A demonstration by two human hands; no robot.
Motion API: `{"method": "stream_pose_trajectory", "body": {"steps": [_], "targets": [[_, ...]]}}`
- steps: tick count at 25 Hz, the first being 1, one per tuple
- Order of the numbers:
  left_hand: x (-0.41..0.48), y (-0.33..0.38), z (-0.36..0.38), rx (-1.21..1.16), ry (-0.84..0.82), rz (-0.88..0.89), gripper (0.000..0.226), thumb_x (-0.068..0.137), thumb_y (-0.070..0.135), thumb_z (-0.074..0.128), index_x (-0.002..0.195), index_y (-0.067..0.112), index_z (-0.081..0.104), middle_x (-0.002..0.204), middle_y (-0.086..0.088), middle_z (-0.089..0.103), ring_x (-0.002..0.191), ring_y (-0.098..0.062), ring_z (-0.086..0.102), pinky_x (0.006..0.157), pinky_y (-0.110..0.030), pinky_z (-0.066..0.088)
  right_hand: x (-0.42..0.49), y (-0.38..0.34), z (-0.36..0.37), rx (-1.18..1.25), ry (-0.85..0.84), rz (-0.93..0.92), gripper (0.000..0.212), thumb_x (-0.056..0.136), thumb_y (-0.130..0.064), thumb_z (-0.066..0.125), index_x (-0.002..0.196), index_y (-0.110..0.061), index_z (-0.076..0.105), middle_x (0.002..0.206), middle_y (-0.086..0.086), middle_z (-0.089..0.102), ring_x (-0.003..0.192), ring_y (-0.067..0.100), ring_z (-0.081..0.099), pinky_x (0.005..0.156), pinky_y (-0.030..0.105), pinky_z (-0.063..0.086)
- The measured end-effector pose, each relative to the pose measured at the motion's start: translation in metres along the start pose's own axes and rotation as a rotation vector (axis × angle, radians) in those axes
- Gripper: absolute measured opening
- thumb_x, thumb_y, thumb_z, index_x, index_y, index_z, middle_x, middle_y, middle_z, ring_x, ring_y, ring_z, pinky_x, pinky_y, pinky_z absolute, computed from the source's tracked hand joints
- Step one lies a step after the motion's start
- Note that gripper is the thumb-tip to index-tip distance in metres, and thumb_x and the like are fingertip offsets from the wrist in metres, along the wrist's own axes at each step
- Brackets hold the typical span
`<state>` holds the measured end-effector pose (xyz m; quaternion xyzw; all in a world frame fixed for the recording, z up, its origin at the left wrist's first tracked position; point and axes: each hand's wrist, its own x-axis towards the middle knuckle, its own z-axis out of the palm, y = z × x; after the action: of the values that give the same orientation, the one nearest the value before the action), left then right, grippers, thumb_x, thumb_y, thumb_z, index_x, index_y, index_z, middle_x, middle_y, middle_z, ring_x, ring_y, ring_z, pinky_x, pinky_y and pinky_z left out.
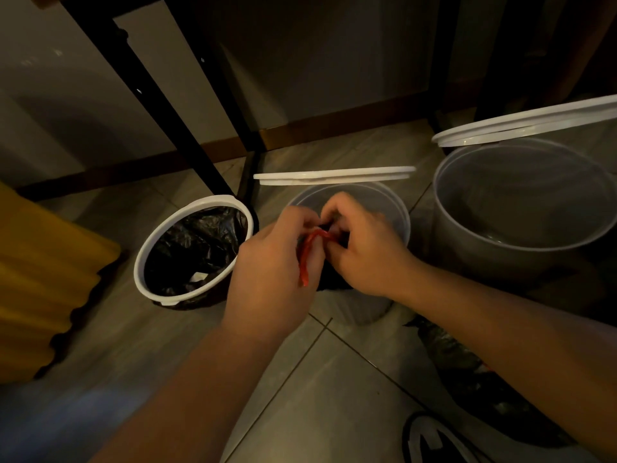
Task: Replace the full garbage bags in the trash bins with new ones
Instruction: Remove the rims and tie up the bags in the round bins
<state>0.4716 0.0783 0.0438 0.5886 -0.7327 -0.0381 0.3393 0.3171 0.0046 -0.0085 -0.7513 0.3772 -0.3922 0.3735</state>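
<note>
While two hands work a red plastic drawstring [309,248], a black plastic garbage bag [332,279] sits bunched at the near rim of the middle translucent grey round bin [399,212].
Left hand [277,262] and right hand [364,252] each pinch the tie in curled fingers; pulling evenly, close to the bag's neck, should spare the thin film a tear.
</note>
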Motion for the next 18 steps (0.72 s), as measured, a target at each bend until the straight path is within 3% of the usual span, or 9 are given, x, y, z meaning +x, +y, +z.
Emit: {"method": "stream_pose_trajectory", "body": {"steps": [2, 4, 7, 9, 12, 15, 18], "targets": [[0.0, -0.004, 0.002, 0.078, 0.057, 0.05, 0.012, 0.094, 0.009, 0.07, 0.105, 0.015, 0.07, 0.091, 0.006, 0.066, 0.078, -0.005, 0.059, 0.07, -0.012, 0.045, -0.001, -0.001, -0.002, 0.093, -0.071, -0.006, 0.028, 0.097, -0.01, 0.065, 0.121, -0.023, 0.061, 0.084, -0.001, 0.073, 0.081, 0.013, 0.072, 0.073, 0.04, 0.061], [0.0, -0.008, 0.003, 0.103, 0.13, 0.069, 0.01, 0.091, 0.003, 0.073, 0.099, 0.008, 0.075, 0.093, -0.002, 0.07, 0.084, -0.009, 0.062, 0.078, -0.006, 0.042, 0.0, -0.003, -0.004, 0.313, -0.126, 0.04, 0.035, 0.095, 0.004, 0.059, 0.124, -0.014, 0.066, 0.103, 0.001, 0.077, 0.099, 0.012, 0.074, 0.085, 0.029, 0.06], [-0.005, -0.009, 0.006, 0.084, 0.17, 0.123, 0.011, 0.09, -0.001, 0.075, 0.099, 0.005, 0.078, 0.1, -0.006, 0.074, 0.094, -0.012, 0.067, 0.091, -0.008, 0.045, 0.003, -0.003, -0.005, 0.649, -0.085, 0.17, 0.03, 0.09, 0.006, 0.055, 0.108, -0.008, 0.075, 0.104, 0.009, 0.078, 0.1, 0.018, 0.073, 0.088, 0.028, 0.058], [-0.009, -0.009, 0.009, 0.066, 0.174, 0.134, 0.011, 0.091, 0.002, 0.077, 0.101, 0.006, 0.081, 0.103, -0.005, 0.073, 0.096, -0.011, 0.066, 0.092, -0.012, 0.047, 0.004, -0.002, -0.007, 0.65, 0.018, 0.22, 0.019, 0.096, 0.0, 0.062, 0.098, -0.01, 0.079, 0.1, 0.013, 0.079, 0.096, 0.022, 0.074, 0.089, 0.035, 0.059], [-0.014, -0.009, 0.012, 0.021, 0.206, 0.084, 0.013, 0.092, 0.009, 0.08, 0.105, 0.01, 0.082, 0.096, -0.003, 0.071, 0.089, -0.007, 0.065, 0.084, -0.012, 0.048, 0.005, 0.0, -0.011, 0.732, 0.102, 0.286, 0.015, 0.091, 0.002, 0.073, 0.094, -0.013, 0.077, 0.092, 0.014, 0.079, 0.088, 0.024, 0.077, 0.082, 0.035, 0.062], [-0.016, -0.012, 0.009, -0.06, 0.206, -0.052, 0.01, 0.095, 0.021, 0.078, 0.104, 0.021, 0.082, 0.094, 0.01, 0.071, 0.09, -0.001, 0.066, 0.082, -0.008, 0.045, 0.008, 0.003, -0.023, 0.874, 0.129, 0.315, 0.021, 0.09, 0.002, 0.069, 0.085, -0.017, 0.077, 0.081, 0.012, 0.076, 0.077, 0.023, 0.074, 0.07, 0.032, 0.06], [-0.02, -0.02, 0.006, -0.103, 0.183, -0.228, 0.004, 0.094, 0.03, 0.077, 0.098, 0.031, 0.079, 0.09, 0.017, 0.071, 0.091, 0.003, 0.067, 0.078, -0.006, 0.047, 0.006, 0.015, -0.029, 0.751, 0.214, 0.381, 0.023, 0.093, 0.006, 0.064, 0.084, -0.013, 0.074, 0.072, 0.008, 0.073, 0.063, 0.018, 0.068, 0.055, 0.026, 0.056]]}}
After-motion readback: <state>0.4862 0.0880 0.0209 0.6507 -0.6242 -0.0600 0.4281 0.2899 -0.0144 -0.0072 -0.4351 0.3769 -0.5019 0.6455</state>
